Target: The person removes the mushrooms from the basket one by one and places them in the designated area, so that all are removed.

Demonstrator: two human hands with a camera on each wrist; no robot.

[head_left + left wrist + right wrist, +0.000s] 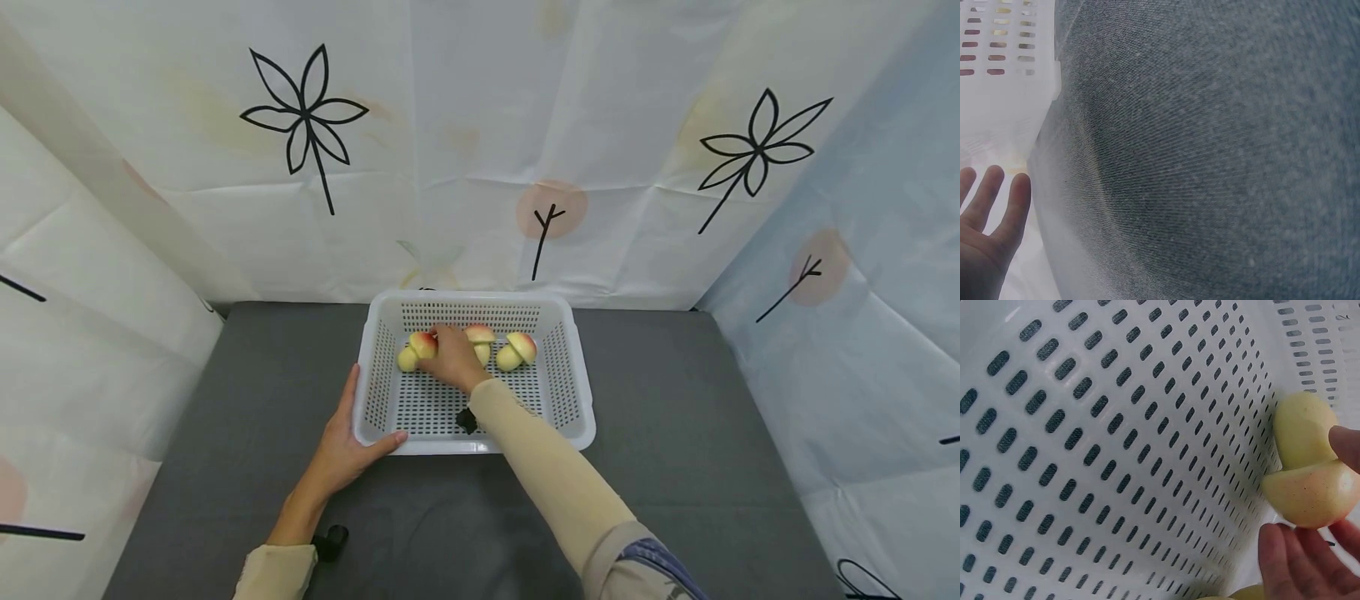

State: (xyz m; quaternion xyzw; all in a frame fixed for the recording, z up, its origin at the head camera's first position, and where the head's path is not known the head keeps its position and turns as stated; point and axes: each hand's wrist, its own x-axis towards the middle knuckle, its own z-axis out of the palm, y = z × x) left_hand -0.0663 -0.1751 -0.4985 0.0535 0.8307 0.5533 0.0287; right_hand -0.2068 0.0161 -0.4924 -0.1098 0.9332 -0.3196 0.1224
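Observation:
A white perforated plastic basket [480,447] holds three toy mushrooms with pale yellow stems and red-tinged caps. Inside it, my right hand [456,360] pinches the leftmost mushroom [422,344] by its cap. The right wrist view shows the thumb on one side of that mushroom [1310,490] and the fingers [1294,562] at the other, its stem near the basket wall. Behind my right hand sits the middle mushroom [480,335], partly covered; another mushroom [517,351] lies to its right. My left hand [347,454] rests at the basket's front left corner, thumb along the rim, fingers extended beside the wall.
Dark grey cloth covers the table [675,450] under the basket. A white printed curtain [465,150] stands right behind the basket, with more fabric at both sides. Small black devices [332,543] are worn at the wrists.

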